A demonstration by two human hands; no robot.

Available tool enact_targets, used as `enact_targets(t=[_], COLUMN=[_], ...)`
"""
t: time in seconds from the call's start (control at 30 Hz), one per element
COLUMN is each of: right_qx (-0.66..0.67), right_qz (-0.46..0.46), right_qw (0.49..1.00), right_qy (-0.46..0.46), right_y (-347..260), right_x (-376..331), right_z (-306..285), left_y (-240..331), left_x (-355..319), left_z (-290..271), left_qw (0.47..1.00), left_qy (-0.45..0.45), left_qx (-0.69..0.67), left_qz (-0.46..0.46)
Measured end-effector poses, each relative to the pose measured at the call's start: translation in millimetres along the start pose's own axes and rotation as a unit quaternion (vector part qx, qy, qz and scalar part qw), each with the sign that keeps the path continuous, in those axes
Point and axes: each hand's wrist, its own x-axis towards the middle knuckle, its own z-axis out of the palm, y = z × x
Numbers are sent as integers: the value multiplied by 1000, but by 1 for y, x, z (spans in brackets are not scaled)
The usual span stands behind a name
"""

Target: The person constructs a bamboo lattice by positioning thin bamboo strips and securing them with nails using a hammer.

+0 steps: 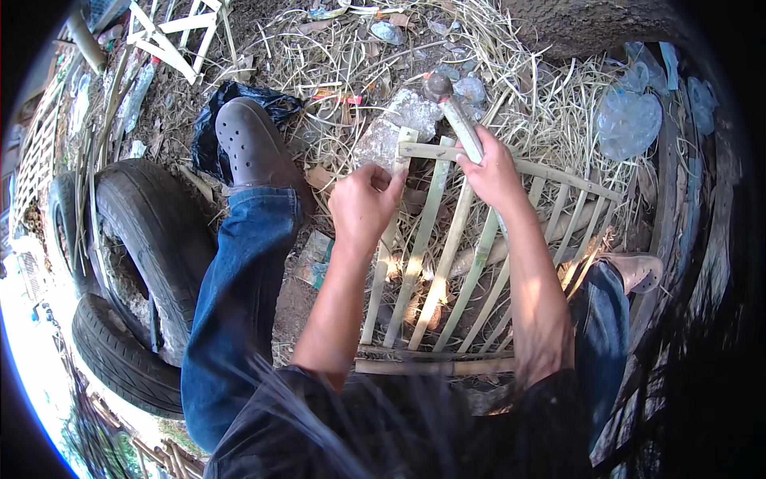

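Observation:
A panel of bamboo slats spreads in front of me between my legs, its slats fanning down from a crosswise strip. At its top left corner, my left hand is closed, thumb and finger pinching the end slat just below the strip. My right hand is wrapped round the handle of a hammer, whose rounded metal head points up and away. The hammer is just above the crosswise strip. A pale rock lies behind and under that corner. Whether a nail is between my left fingers, I cannot tell.
Old tyres lie to the left beside my leg. Straw and bamboo shavings cover the ground. Plastic bags lie at the right, a black bag by my left shoe. A tree trunk stands at the back.

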Motion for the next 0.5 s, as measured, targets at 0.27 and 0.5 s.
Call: enact_targets(t=[0.27, 0.5], right_qx=[7, -3], right_qz=[-49, -36], right_qw=[998, 999], right_qy=[26, 10], right_y=[-3, -1], right_x=[2, 2], right_z=[3, 2], left_y=[42, 31], left_x=[-39, -46], left_z=[27, 28], left_qw=[851, 989], left_qy=[-242, -116], left_qx=[-413, -90], left_qz=[-214, -34])
